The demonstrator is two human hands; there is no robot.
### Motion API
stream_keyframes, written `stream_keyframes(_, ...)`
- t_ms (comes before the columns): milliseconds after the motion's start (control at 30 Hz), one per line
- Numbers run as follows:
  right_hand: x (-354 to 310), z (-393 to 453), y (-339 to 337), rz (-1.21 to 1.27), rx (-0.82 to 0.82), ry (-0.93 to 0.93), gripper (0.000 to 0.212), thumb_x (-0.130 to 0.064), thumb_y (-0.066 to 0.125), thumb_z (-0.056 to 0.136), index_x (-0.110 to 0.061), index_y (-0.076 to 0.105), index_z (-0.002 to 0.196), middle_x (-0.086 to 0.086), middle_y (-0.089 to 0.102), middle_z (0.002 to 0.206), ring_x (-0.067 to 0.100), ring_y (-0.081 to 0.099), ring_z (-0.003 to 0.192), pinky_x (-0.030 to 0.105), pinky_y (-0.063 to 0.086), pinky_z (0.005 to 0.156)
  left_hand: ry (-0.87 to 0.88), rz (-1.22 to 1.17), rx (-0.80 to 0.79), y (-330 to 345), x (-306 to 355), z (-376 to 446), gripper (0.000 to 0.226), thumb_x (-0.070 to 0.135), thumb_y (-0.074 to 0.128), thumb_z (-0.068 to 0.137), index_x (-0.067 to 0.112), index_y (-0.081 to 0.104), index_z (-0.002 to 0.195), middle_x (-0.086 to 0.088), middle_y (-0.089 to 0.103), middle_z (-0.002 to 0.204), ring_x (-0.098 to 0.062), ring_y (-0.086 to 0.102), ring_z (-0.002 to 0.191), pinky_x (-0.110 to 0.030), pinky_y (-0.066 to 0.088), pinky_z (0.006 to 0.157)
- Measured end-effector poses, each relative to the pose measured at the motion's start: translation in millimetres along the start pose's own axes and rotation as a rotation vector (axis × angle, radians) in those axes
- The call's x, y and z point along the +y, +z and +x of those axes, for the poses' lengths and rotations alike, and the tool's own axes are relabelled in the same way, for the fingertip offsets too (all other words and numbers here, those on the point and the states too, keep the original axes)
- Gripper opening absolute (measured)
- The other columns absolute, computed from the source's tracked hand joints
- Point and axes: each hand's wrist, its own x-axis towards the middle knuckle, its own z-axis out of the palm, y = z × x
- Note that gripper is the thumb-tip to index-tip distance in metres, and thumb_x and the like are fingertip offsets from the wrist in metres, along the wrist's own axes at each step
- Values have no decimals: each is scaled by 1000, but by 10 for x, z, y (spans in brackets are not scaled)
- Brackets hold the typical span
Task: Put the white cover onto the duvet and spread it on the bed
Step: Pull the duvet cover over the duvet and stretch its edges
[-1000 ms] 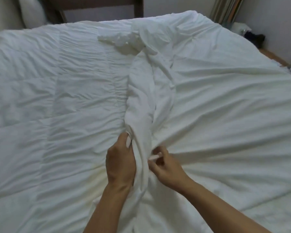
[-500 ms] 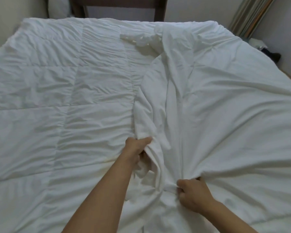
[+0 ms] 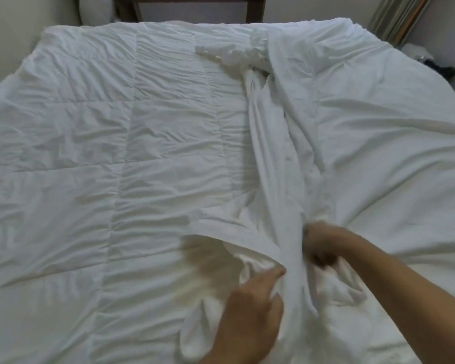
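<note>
Shifted lower and rightward since half a second back: left hand (image 3: 250,308) now fingers-forward, loosely curled against the bunched edge of the smooth white cotton cover (image 3: 378,143); right hand (image 3: 323,248) blurred, apparently fisted on the same gathered ridge. Cover over the right half only, quilted white duvet (image 3: 103,158) bare on the left, both on the bed. Risk: twisted ridge dragging, duvet bunching beneath. Beyond: dark wooden headboard (image 3: 189,6), striped curtain (image 3: 397,17), dark clutter on the floor (image 3: 440,69); nothing blocking.
</note>
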Motion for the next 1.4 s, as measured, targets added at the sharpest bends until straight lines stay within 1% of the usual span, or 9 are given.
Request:
stream_keyframes(100,-417,128,-145,842,305,-214,72,-74,43,93,-7,62,110,16,70,96,33,71,83,32,55,56,10,240,-275,479,-176,-48,58,18,45,86,21,44,144,-2,67,118,-23,64,103,-35,50,101)
stream_keyframes(167,-621,211,33,606,297,-226,78,-84,53,80,-10,51,107,8,62,93,31,69,83,31,52,55,0,231,-428,535,-146,27,47,26,43,97,20,46,143,-8,66,121,-29,61,108,-43,50,99)
stream_keyframes(333,-636,372,609,113,314,-288,9,-22,56,86,-21,54,77,1,65,87,28,65,90,29,41,69,-675,-122,614,53,-514,406,51,56,58,88,11,64,109,-8,65,101,-30,62,98,-44,52,89)
stream_keyframes(467,-606,231,868,288,243,-496,21,-7,46,84,-24,43,71,-11,51,72,10,48,69,34,38,70,-1263,-834,485,-163,-876,1051,81,60,85,65,0,55,110,-9,67,105,-30,68,96,-44,59,90)
stream_keyframes(633,-599,-202,902,896,205,-593,24,-12,48,101,-15,45,77,-10,44,66,6,39,61,20,35,59,-1010,-812,266,-564,-706,1418,45,29,72,83,-2,67,114,-16,73,101,-31,70,92,-39,58,84)
stream_keyframes(967,-1256,-1484,392,1054,444,-575,15,-19,48,100,-18,61,91,2,67,83,22,66,79,39,57,71,-494,-88,1086,-3753,399,-180,36,42,55,98,16,62,123,-1,64,111,-11,62,98,-29,51,88)
stream_keyframes(1100,-1794,-1865,70,962,220,-720,16,-21,51,99,-13,64,96,3,70,85,23,68,76,40,57,70,-750,-43,1198,-4323,327,-1132,65,61,54,95,13,52,138,-10,64,126,-25,64,108,-43,54,90)
stream_keyframes(1233,-2101,-2110,73,797,-91,-808,21,-26,56,97,-8,65,105,9,72,97,20,66,80,33,52,69,-801,73,877,-4023,925,-1402,23,32,58,102,23,61,123,-1,61,110,-22,58,100,-36,45,88)
stream_keyframes(1400,-2002,-1931,555,48,-69,-810,71,-47,74,86,-21,42,145,10,51,136,30,54,120,41,47,99,-833,-210,1111,-3992,1188,-1459,5,31,61,97,27,63,101,3,66,99,-19,64,97,-35,54,84)
